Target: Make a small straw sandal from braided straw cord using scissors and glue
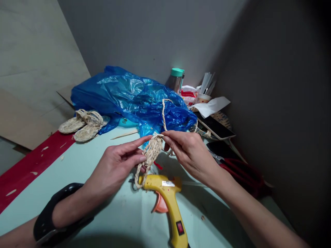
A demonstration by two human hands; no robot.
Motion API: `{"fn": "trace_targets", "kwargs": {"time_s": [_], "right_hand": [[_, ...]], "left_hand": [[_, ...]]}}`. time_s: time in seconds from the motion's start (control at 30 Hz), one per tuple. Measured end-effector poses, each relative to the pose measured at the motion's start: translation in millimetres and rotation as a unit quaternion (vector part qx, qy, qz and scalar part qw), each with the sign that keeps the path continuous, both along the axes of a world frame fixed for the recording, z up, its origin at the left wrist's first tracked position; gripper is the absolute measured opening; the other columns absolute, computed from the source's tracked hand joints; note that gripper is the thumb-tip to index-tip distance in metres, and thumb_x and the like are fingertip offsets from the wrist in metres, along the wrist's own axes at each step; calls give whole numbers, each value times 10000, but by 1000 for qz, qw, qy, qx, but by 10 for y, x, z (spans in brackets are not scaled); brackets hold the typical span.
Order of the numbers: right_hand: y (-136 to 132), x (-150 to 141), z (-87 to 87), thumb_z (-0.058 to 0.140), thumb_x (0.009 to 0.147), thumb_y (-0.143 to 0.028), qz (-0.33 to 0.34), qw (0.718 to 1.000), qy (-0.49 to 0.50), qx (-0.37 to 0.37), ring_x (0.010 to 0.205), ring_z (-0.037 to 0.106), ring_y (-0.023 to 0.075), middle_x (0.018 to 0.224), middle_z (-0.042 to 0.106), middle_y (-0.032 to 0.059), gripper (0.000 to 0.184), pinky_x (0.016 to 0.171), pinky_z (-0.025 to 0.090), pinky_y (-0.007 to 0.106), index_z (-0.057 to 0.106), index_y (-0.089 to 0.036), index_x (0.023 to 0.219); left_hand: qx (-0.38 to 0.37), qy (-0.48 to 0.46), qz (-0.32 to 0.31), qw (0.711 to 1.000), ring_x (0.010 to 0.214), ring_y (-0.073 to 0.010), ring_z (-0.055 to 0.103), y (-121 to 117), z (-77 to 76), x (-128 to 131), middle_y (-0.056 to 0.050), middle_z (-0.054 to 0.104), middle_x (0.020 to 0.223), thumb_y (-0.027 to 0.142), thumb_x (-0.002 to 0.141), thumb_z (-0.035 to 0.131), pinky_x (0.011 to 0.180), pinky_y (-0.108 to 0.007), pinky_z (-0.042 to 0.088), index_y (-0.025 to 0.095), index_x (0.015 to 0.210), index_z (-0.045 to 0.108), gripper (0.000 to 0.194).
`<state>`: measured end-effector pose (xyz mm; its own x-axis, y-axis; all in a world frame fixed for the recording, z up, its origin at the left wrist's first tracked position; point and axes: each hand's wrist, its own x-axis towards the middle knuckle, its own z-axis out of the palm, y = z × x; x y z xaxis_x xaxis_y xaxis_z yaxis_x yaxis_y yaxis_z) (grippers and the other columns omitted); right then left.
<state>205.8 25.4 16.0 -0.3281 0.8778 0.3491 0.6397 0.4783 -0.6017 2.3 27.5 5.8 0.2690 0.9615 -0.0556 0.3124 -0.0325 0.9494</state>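
Note:
Between my hands is a small woven straw sole (pixel 154 151), made of braided straw rows. My left hand (pixel 121 160) grips its left side between thumb and fingers. At its top right edge, my right hand (pixel 186 148) pinches the braid against the sole. A loose braid (pixel 163 115) runs up from there over the blue plastic bag, and another loop of braid hangs below the sole. Just under it lies a yellow glue gun (pixel 169 199) with an orange trigger, its nozzle to the left, partly behind the hanging loop.
A pair of small straw slippers (pixel 86 125) lies at left by a red strip (pixel 38 165). Behind is a crumpled blue plastic bag (pixel 124 89). At back right are a green-lidded bottle (pixel 176 79), a cup of glue sticks (pixel 204 98) and a tablet (pixel 216 125). Red-handled scissors (pixel 240 172) lie right.

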Motion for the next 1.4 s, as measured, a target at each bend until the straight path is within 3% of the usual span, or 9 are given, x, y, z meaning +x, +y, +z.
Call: {"fn": "trace_targets", "kwargs": {"time_s": [0.23, 0.43, 0.53, 0.7, 0.83, 1.03, 1.23, 1.4], "right_hand": [[24, -12, 52, 433, 978, -247, -22, 993, 83, -75, 590, 506, 113, 688, 602, -19, 277, 596, 344, 247, 639, -180, 805], [44, -9, 39, 455, 941, -288, -32, 964, 184, -191, 494, 427, 108, 531, 475, -44, 293, 510, 299, 246, 627, -172, 733], [45, -56, 1, 464, 928, -295, -38, 954, 217, -204, 490, 420, 111, 523, 484, -40, 298, 511, 301, 257, 632, -165, 719], [-3, -167, -44, 447, 953, -303, -67, 961, 209, -170, 519, 398, 110, 516, 448, -51, 340, 531, 286, 262, 565, -183, 658], [-29, -245, -83, 387, 988, -300, -37, 956, 240, -162, 548, 404, 114, 559, 441, -57, 316, 543, 296, 256, 595, -198, 773], [-58, -339, -200, 412, 986, -337, -14, 936, 307, -175, 575, 403, 126, 634, 452, -49, 255, 541, 327, 255, 622, -223, 1073], [-118, -378, -281, 426, 984, -379, -13, 919, 348, -188, 610, 425, 139, 700, 484, -27, 345, 568, 358, 275, 562, -245, 1271], [-153, -361, -287, 423, 985, -392, -2, 906, 370, -204, 617, 456, 143, 714, 503, -23, 429, 598, 387, 287, 487, -244, 1383]], "left_hand": [[19, -1, -30, 999, 728, -157, 611, 2, -8, 6, 2, 742, 830, 247, 838, 649, 731, -259, 495, 259, 1302, 632, 465], [46, -13, -28, 998, 749, -164, 636, 7, -79, -3, 8, 763, 856, 239, 840, 637, 729, -258, 492, 289, 1326, 607, 489], [29, -21, -25, 999, 755, -161, 640, 5, -91, -1, 9, 765, 872, 243, 835, 640, 730, -251, 494, 289, 1310, 621, 478], [22, -42, 18, 999, 663, -122, 611, -15, -54, 32, 30, 735, 753, 216, 782, 681, 695, -211, 504, 256, 1257, 664, 477], [14, -76, 48, 996, 594, -109, 601, -15, -27, 59, 32, 725, 702, 202, 747, 691, 641, -200, 527, 222, 1247, 669, 501], [30, -91, 75, 993, 597, -105, 628, -7, -62, 60, 39, 760, 724, 210, 717, 722, 628, -179, 542, 264, 1202, 692, 489], [60, -76, 74, 993, 918, -178, 713, -37, -57, 76, 22, 778, 1055, 216, 737, 718, 843, -226, 558, 283, 1158, 704, 426], [46, -94, 70, 992, 756, -156, 723, -41, -51, 100, 29, 794, 969, 197, 727, 713, 745, -216, 586, 283, 1158, 704, 440]]}}
